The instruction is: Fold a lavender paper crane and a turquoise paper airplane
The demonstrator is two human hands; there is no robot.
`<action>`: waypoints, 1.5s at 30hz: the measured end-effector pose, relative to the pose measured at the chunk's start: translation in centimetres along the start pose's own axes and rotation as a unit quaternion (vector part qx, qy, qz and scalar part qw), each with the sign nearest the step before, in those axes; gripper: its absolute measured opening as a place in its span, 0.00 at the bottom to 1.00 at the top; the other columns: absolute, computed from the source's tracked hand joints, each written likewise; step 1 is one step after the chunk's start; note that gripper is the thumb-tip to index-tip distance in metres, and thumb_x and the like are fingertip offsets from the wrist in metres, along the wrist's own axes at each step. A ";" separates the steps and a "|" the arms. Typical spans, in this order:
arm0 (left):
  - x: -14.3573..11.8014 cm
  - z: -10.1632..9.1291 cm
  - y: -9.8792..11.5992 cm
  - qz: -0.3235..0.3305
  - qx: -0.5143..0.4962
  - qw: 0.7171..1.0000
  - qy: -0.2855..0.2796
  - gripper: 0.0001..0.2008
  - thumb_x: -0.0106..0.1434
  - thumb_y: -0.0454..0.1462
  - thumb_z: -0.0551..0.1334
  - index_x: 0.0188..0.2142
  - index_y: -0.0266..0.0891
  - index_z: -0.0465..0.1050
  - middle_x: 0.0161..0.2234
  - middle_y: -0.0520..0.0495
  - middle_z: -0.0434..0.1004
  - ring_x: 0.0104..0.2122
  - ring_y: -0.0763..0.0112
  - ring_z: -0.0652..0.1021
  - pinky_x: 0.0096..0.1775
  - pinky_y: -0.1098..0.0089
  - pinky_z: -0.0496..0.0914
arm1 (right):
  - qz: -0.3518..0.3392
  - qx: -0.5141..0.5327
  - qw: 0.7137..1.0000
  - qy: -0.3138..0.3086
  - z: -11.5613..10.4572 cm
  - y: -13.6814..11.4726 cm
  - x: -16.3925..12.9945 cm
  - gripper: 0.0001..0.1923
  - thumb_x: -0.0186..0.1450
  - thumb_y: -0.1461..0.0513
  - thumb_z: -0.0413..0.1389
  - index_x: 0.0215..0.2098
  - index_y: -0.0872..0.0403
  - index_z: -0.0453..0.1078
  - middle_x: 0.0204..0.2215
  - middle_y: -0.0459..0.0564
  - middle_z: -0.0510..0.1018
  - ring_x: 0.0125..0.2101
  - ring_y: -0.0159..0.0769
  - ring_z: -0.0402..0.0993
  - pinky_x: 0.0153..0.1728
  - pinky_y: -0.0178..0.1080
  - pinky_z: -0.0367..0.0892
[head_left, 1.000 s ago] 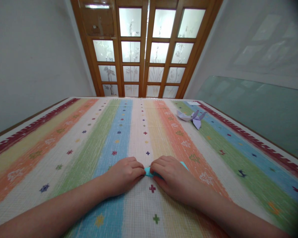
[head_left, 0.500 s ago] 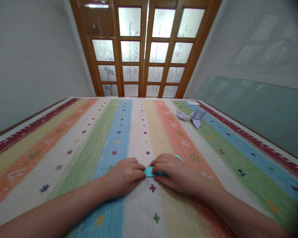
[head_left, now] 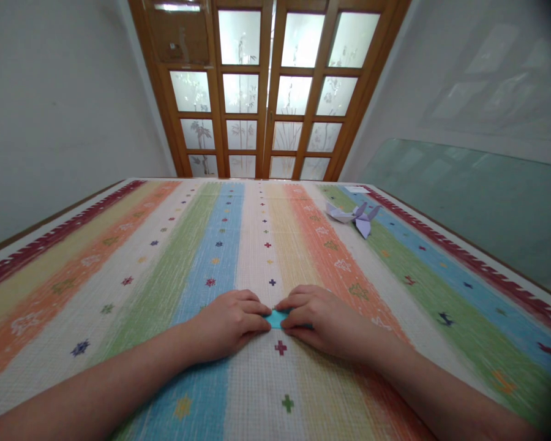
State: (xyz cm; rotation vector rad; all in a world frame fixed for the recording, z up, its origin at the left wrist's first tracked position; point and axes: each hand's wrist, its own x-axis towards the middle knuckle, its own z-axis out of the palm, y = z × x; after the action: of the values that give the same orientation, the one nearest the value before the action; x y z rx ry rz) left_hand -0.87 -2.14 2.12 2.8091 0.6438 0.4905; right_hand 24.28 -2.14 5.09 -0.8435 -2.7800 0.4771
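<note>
Striped mat point(head_left: 165, 269) across whole lower frame, bands of red, yellow, orange, green, blue with small cross marks. Wooden glazed door point(head_left: 266, 92) at top centre. Glass sheet point(head_left: 463, 196) leaning at right. Lilac folded paper figure point(head_left: 356, 215) lying upper right on mat, well apart from hands. Left hand point(head_left: 227, 324) and right hand point(head_left: 324, 318) low centre, knuckles up, fingers curled down, fingertips pinching blue paper point(head_left: 275, 318) between them. Paper pressed flat on mat, mostly hidden under right hand.
</note>
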 end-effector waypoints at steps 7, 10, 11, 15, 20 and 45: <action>0.0 0.3 0.0 -0.019 -0.027 0.999 -0.003 0.12 0.73 0.34 0.55 0.49 0.44 0.76 0.53 0.48 0.78 0.52 0.64 0.76 0.56 0.59 0.67 | 0.011 0.012 1.000 0.008 0.4 0.2 0.0 0.09 0.69 0.63 0.58 0.40 0.47 0.81 0.44 0.47 0.82 0.46 0.37 0.74 0.49 0.42 0.64; 0.0 0.4 -0.2 -0.006 -0.030 1.000 -0.004 0.13 0.72 0.34 0.56 0.51 0.45 0.76 0.52 0.49 0.79 0.52 0.63 0.76 0.56 0.59 0.67 | 0.013 0.015 1.000 0.011 0.5 0.3 -0.1 0.09 0.69 0.63 0.58 0.40 0.47 0.81 0.44 0.48 0.82 0.46 0.37 0.74 0.48 0.42 0.65; 0.0 0.4 -0.2 -0.005 -0.032 0.999 -0.004 0.13 0.72 0.34 0.57 0.51 0.46 0.77 0.52 0.49 0.79 0.51 0.63 0.76 0.56 0.59 0.67 | 0.013 0.016 1.000 0.011 0.5 0.3 -0.1 0.09 0.69 0.63 0.58 0.40 0.47 0.81 0.44 0.48 0.82 0.46 0.37 0.74 0.48 0.42 0.65; 0.0 0.5 -0.3 -0.003 -0.039 0.999 -0.006 0.13 0.72 0.35 0.56 0.50 0.46 0.77 0.51 0.49 0.80 0.51 0.64 0.76 0.56 0.61 0.66 | 0.014 0.019 1.000 0.012 0.5 0.3 -0.1 0.09 0.70 0.62 0.58 0.40 0.47 0.81 0.44 0.48 0.81 0.46 0.37 0.73 0.49 0.42 0.64; 0.1 0.4 -0.3 0.001 -0.035 0.999 -0.009 0.13 0.72 0.34 0.56 0.50 0.47 0.77 0.50 0.49 0.80 0.51 0.63 0.76 0.55 0.61 0.67 | -0.001 0.021 1.000 0.004 0.6 0.5 -0.1 0.09 0.70 0.62 0.57 0.40 0.47 0.81 0.45 0.48 0.81 0.46 0.37 0.73 0.49 0.41 0.64; -0.2 -0.5 0.8 0.021 0.078 0.995 -0.054 0.15 0.73 0.36 0.55 0.57 0.42 0.70 0.51 0.46 0.79 0.54 0.60 0.74 0.53 0.60 0.67 | 0.215 -0.110 0.969 -0.046 0.5 -3.4 -0.7 0.14 0.68 0.64 0.55 0.51 0.56 0.72 0.46 0.60 0.81 0.44 0.50 0.80 0.43 0.47 0.71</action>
State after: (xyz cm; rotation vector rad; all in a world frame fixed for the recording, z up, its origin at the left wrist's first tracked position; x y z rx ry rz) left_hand -0.91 -2.85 2.75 2.9762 0.6284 0.3048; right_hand 23.03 -5.33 5.80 -1.5263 -2.7619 0.2774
